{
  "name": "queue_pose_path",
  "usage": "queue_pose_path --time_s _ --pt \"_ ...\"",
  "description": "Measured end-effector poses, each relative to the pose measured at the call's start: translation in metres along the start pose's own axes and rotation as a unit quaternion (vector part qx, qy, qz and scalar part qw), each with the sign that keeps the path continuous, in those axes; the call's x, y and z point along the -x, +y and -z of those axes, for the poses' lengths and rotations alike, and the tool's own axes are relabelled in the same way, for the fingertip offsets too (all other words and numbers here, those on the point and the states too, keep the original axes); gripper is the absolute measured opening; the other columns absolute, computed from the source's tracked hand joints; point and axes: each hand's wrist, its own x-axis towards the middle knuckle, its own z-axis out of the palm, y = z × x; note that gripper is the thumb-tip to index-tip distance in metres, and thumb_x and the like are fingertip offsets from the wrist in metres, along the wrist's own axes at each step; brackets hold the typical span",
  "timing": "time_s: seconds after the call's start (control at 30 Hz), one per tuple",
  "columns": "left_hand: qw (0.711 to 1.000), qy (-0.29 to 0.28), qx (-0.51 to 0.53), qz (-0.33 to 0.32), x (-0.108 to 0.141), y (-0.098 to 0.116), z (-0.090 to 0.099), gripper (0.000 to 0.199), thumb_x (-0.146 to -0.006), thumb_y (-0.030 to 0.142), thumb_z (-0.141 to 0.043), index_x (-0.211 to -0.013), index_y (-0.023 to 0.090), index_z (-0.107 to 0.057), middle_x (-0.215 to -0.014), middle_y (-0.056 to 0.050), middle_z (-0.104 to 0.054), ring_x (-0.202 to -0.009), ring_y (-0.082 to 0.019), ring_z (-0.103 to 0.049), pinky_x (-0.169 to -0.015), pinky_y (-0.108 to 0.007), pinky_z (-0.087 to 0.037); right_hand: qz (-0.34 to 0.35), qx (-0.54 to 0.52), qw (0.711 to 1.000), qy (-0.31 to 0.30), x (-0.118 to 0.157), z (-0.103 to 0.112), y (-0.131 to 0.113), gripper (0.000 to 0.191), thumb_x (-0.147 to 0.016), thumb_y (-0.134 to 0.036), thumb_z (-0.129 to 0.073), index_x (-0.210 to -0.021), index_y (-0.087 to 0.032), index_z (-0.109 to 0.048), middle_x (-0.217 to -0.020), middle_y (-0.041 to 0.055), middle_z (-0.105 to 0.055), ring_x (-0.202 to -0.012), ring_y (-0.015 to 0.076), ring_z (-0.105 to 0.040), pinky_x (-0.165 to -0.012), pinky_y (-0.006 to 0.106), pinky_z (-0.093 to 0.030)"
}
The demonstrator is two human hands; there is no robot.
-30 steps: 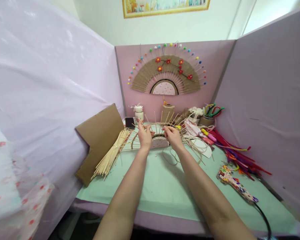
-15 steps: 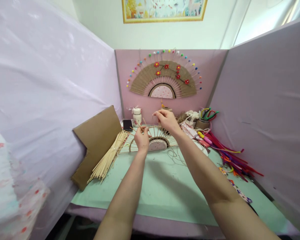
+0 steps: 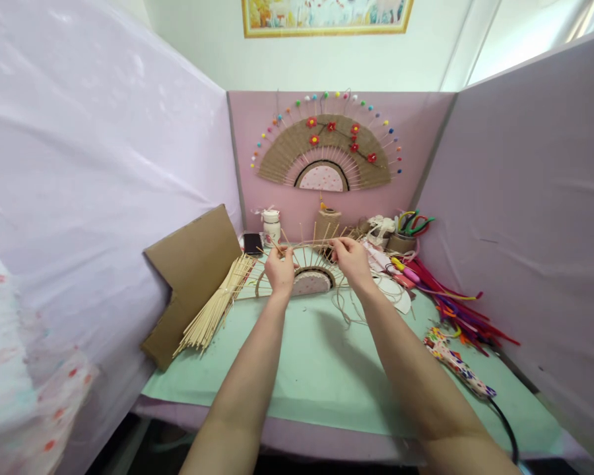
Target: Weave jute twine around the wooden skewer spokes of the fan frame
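A half-round fan frame (image 3: 313, 284) of thin sticks, with a pale spotted centre and a brown rim, stands on the table. My left hand (image 3: 280, 270) is closed at its left side, with fingers pinched on one of the sticks. Light twine (image 3: 311, 246) stretches across the upright sticks from the left fingertips to the right. On the right side of the frame, my right hand (image 3: 351, 260) pinches the twine. Loose twine (image 3: 346, 310) hangs down in loops beside the frame and lies on the table. My hands hide parts of the sticks.
To the left lie a bundle of sticks (image 3: 215, 307) and brown cardboard (image 3: 198, 270). A finished fan (image 3: 282, 158) hangs on the back panel. A white bottle (image 3: 272, 227), a twine spool (image 3: 328, 224), pipe cleaners (image 3: 455, 303) and a patterned glue gun (image 3: 460, 369) surround the work.
My right hand has moved right and down from above the frame, drawing the twine out across the sticks. The left hand stays nearly in place. The view has shifted slightly.
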Motion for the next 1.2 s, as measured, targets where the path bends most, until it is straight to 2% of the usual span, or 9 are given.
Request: queue_pose_path --time_s 0.13,0.27,0.4,0.53,0.63,0.83,0.93,1.03,1.2 --pt "0.999 -0.022 0.022 -0.008 -0.001 -0.001 -0.002 0.022 -0.085 0.035 -0.060 -0.096 0.017 -0.062 -0.084 -0.001 -0.069 -0.049 -0.010 -0.064 -0.057 -0.022 -0.048 -0.077 -0.010 0.997 0.024 0.003 0.000 0.043 0.037 -0.073 -0.047 -0.054 -0.072 -0.013 -0.069 -0.045 -0.0052 -0.044 -0.045 0.0111 -0.036 -0.049 0.025 -0.029" --pt "0.992 -0.060 0.104 -0.024 0.006 -0.004 0.000 0.039 -0.091 0.037 -0.050 -0.126 0.019 -0.048 -0.117 -0.010 -0.064 -0.051 -0.007 -0.064 -0.049 -0.019 -0.049 -0.098 -0.025 0.995 0.024 0.003 -0.011 0.063 0.042 -0.072 -0.052 -0.053 -0.073 -0.013 -0.070 -0.046 -0.0046 -0.045 -0.047 0.0125 -0.040 -0.050 0.026 -0.031" --pt "0.984 -0.026 0.120 -0.128 0.021 -0.017 0.004 0.058 -0.094 0.033 -0.047 -0.146 0.027 -0.022 -0.145 -0.018 -0.042 -0.062 -0.006 -0.065 -0.055 -0.021 -0.055 -0.113 -0.037 0.992 0.029 0.004 -0.015 0.066 0.041 -0.072 -0.051 -0.054 -0.077 -0.014 -0.071 -0.048 -0.0042 -0.047 -0.048 0.0126 -0.041 -0.051 0.026 -0.032" --pt "0.964 0.039 0.054 -0.259 0.035 -0.035 0.004 0.054 -0.095 0.032 -0.046 -0.146 0.025 -0.028 -0.149 -0.021 -0.031 -0.079 -0.010 -0.065 -0.068 -0.027 -0.057 -0.120 -0.050 0.991 0.023 0.009 -0.014 0.066 0.040 -0.073 -0.049 -0.054 -0.079 -0.014 -0.071 -0.048 -0.0044 -0.048 -0.047 0.0123 -0.040 -0.050 0.026 -0.032" --pt "0.952 -0.008 -0.003 -0.306 0.041 -0.039 -0.002 0.050 -0.097 0.034 -0.043 -0.145 0.023 -0.032 -0.145 -0.021 -0.037 -0.093 -0.016 -0.065 -0.078 -0.032 -0.056 -0.117 -0.053 0.992 0.019 0.012 -0.014 0.067 0.037 -0.074 -0.047 -0.054 -0.078 -0.015 -0.071 -0.048 -0.0043 -0.048 -0.046 0.0122 -0.040 -0.051 0.026 -0.032" --pt "0.963 -0.092 -0.048 -0.247 0.035 -0.017 -0.021 0.059 -0.096 0.032 -0.042 -0.151 0.025 -0.021 -0.152 -0.016 -0.036 -0.121 -0.023 -0.058 -0.097 -0.037 -0.050 -0.103 -0.050 0.993 0.014 0.012 -0.015 0.071 0.036 -0.074 -0.047 -0.054 -0.075 -0.016 -0.071 -0.046 -0.0041 -0.048 -0.047 0.0134 -0.042 -0.052 0.026 -0.033" --pt "0.973 -0.121 -0.046 -0.191 0.025 0.001 -0.026 0.056 -0.096 0.028 -0.044 -0.149 0.026 -0.027 -0.150 -0.015 -0.041 -0.093 -0.019 -0.069 -0.085 -0.034 -0.055 -0.096 -0.049 0.994 0.011 0.011 -0.014 0.072 0.038 -0.074 -0.049 -0.053 -0.076 -0.016 -0.071 -0.046 -0.0037 -0.049 -0.048 0.0141 -0.043 -0.053 0.026 -0.033" --pt "0.981 -0.147 -0.030 -0.124 0.016 0.015 -0.028 0.048 -0.094 0.024 -0.048 -0.141 0.024 -0.042 -0.138 -0.014 -0.055 -0.053 -0.010 -0.064 -0.059 -0.029 -0.055 -0.091 -0.050 0.995 0.011 0.011 -0.013 0.073 0.037 -0.075 -0.048 -0.053 -0.077 -0.016 -0.072 -0.047 -0.0029 -0.051 -0.050 0.0147 -0.045 -0.054 0.026 -0.034" --pt "0.989 -0.137 -0.001 -0.055 0.010 0.026 -0.029 0.025 -0.090 0.023 -0.054 -0.112 0.015 -0.062 -0.113 -0.010 -0.068 -0.046 -0.007 -0.059 -0.042 -0.020 -0.043 -0.081 -0.049 0.995 0.019 0.012 -0.012 0.071 0.037 -0.075 -0.046 -0.054 -0.075 -0.015 -0.072 -0.050 -0.0012 -0.054 -0.053 0.0156 -0.048 -0.056 0.027 -0.035"
